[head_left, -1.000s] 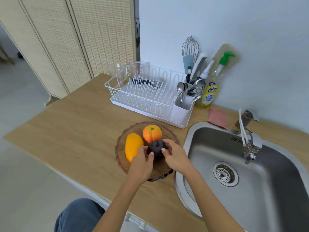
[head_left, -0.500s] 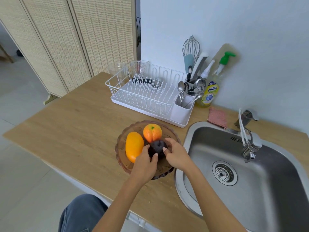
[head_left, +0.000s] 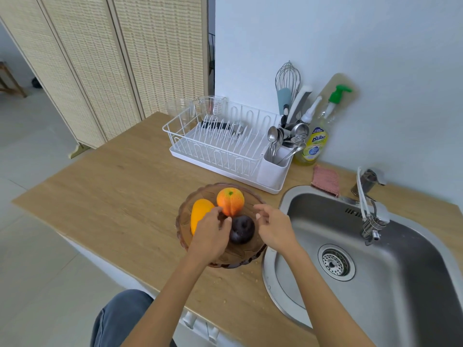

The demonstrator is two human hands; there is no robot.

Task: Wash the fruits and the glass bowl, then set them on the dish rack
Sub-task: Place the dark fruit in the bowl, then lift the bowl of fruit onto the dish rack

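Fruits sit in the glass bowl on the wooden worktop, just left of the steel sink: an orange, a yellow mango and a dark plum. I see my left hand over the mango, fingers loosely spread, holding nothing; my right hand hovers open beside the plum. Behind stands the white dish rack.

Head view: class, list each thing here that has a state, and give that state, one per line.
Glass bowl: on the counter, holding three fruits.
Orange: in bowl, untouched.
Mango: in bowl, partly behind left hand.
Dark fruit: in bowl, between the hands.
Left hand: open.
Right hand: open.
Faucet: no water running.
Sink: empty.
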